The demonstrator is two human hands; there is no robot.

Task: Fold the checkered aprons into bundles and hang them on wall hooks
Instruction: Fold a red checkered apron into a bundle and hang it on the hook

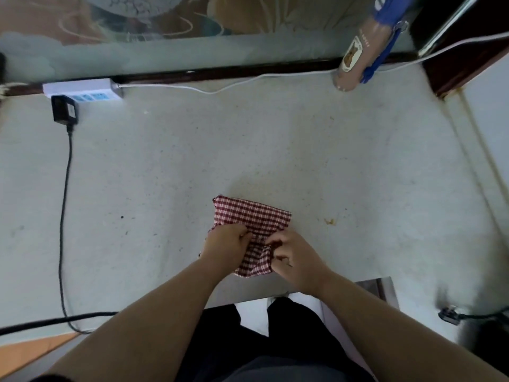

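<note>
A red-and-white checkered apron (254, 216), folded small, is held at its near end by both hands, the rest spread beyond the fingertips on the pale counter (248, 147). The cloth is gripped by the curled fingers of the left hand (225, 245) and pinched by the right hand (292, 256), bunching between them.

Woven cloth apron (252, 216); matt speckled countertop (248, 150); glossy plastic power strip (82, 89).
</note>
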